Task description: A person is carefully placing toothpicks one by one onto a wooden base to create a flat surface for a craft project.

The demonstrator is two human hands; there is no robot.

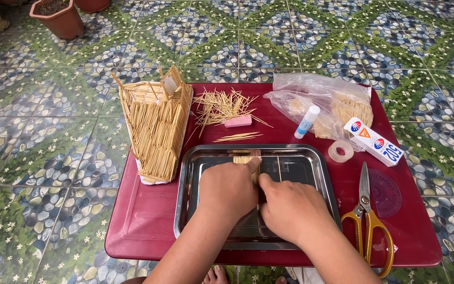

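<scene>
Both hands in steel tray [319, 173] on red table [148, 215]. Left hand [228, 189] and right hand [290, 208] fingers press a toothpick row [246, 159]. Toothpick house [156, 129] at ten o'clock.

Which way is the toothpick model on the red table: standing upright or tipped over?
Upright. The toothpick model stands on its base on the red table, left of the metal tray, its walls rising to the top.

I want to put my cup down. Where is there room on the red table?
Bare red table lies left of the metal tray, below the stick house. The right side is crowded: scissors, tape roll, glue box, plastic bags.
</scene>
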